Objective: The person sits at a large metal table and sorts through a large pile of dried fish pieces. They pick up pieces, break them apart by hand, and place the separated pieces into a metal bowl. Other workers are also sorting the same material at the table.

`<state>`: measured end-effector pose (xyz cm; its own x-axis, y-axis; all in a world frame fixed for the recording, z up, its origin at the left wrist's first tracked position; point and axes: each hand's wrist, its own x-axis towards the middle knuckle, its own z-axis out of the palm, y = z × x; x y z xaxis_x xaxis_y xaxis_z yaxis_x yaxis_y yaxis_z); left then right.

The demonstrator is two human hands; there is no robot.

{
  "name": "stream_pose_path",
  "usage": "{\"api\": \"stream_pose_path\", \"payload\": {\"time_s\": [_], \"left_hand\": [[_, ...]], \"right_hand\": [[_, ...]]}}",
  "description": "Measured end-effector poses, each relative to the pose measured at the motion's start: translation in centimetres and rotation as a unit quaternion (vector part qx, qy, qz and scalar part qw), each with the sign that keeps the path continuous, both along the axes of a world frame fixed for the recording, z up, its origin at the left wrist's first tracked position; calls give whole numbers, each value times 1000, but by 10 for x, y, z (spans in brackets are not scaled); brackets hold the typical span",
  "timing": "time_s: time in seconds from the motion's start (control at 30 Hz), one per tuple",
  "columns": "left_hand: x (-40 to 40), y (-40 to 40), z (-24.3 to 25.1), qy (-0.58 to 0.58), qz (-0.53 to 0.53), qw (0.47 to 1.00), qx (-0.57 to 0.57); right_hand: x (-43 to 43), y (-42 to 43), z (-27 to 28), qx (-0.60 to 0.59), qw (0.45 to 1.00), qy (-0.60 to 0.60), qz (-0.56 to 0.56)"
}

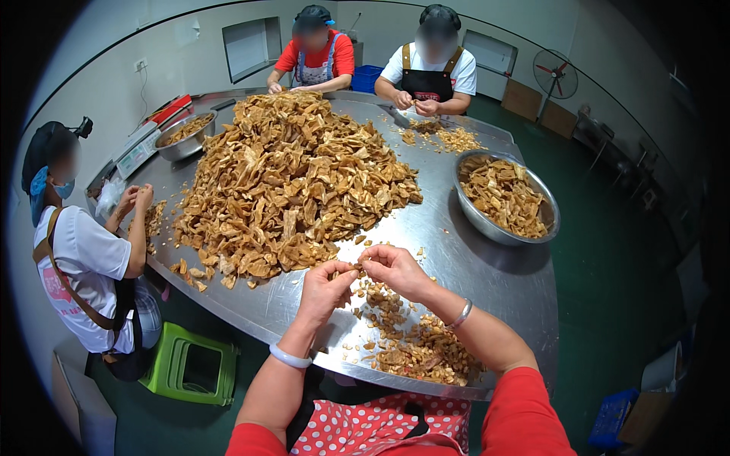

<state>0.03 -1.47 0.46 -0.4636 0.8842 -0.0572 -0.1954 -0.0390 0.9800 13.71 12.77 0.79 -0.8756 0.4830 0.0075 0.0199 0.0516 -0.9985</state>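
My left hand [326, 288] and my right hand [394, 270] meet over the steel table [274, 310], pinching one small brown dried piece [357, 267] between their fingertips. The piece is mostly hidden by the fingers. Just beyond my hands rises a large heap of brown, wrinkled dried food slices [296, 182]. Below my right hand and forearm lies a loose pile of small broken bits and seed-like pieces [428, 350], which trails up towards my fingers.
A steel bowl of slices [505, 196] stands at right; another steel bowl [185, 137] stands back left beside a scale [138, 149]. Three co-workers sit or stand around the table, one at left [85, 256]. A green plastic stool [191, 365] is on the floor.
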Motion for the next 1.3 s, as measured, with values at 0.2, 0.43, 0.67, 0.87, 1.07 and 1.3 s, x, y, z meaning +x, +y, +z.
{"api": "stream_pose_path", "payload": {"time_s": [0.2, 0.43, 0.67, 0.87, 1.07, 1.3], "left_hand": [[0, -3, 2, -9, -37, 999, -17], [2, -2, 4, -62, -58, 996, -25], [-2, -3, -1, -282, -161, 946, 8], [0, 1, -3, -243, -137, 960, 16], [8, -2, 9, -64, -43, 997, 3], [-1, 2, -2, -231, -130, 963, 51]], "right_hand": [[6, -4, 12, 11, 999, 17, 36], [7, -8, 0, -3, 994, 101, 44], [12, -7, 2, -152, 980, 101, 78], [11, -1, 3, -198, 974, 85, 77], [13, -2, 1, -198, 977, 63, 41], [19, -13, 18, -65, 995, 69, 38]]}}
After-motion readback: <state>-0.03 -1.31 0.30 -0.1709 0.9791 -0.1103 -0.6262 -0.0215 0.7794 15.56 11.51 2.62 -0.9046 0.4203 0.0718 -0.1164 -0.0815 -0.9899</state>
